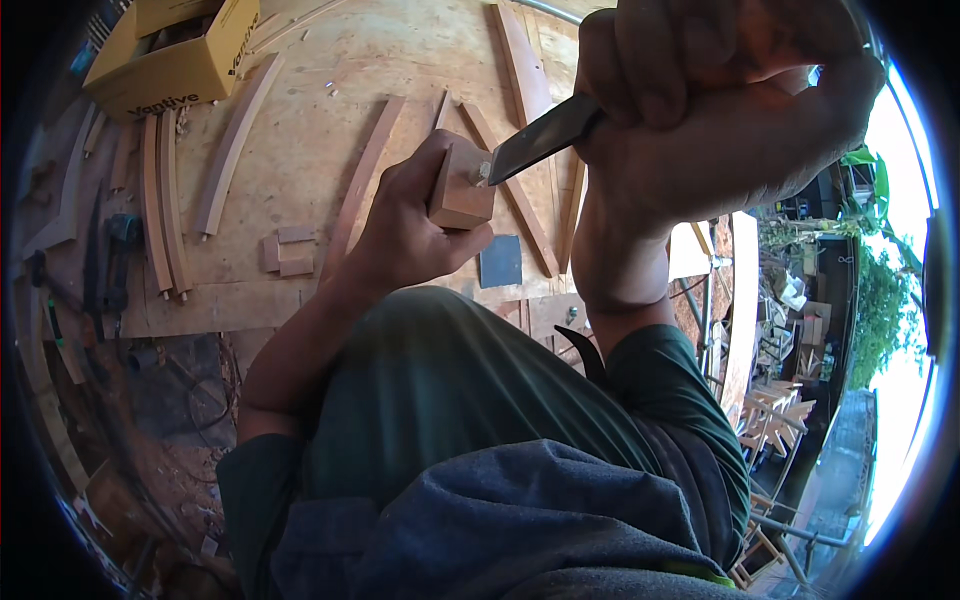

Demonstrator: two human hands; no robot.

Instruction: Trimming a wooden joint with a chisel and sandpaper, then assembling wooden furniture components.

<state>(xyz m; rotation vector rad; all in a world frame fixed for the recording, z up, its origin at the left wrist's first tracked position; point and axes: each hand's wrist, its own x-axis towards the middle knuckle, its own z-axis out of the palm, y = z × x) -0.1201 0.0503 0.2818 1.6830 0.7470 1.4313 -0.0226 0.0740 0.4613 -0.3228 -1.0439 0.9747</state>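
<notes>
My left hand (415, 220) is wrapped round a squared wooden piece (463, 190), whose end faces up and to the right. A small round peg (481, 174) with a rough, pale surface sticks out of that end. In my right hand (715, 140), raised at the upper right, is a chisel (545, 140); its flat metal blade slants down to the left. The blade's edge is at the peg, and appears to touch it. My fist hides the chisel's handle. The rest of the wooden piece is hidden behind my left hand.
On the plywood worktop (330, 60) lie several wooden strips, among them a curved one (240, 140), plus small wooden blocks (294, 265) and a dark square sheet (501, 261). A yellow cardboard box (165, 85) stands at the far left. Wooden frames (775, 425) stand at the right.
</notes>
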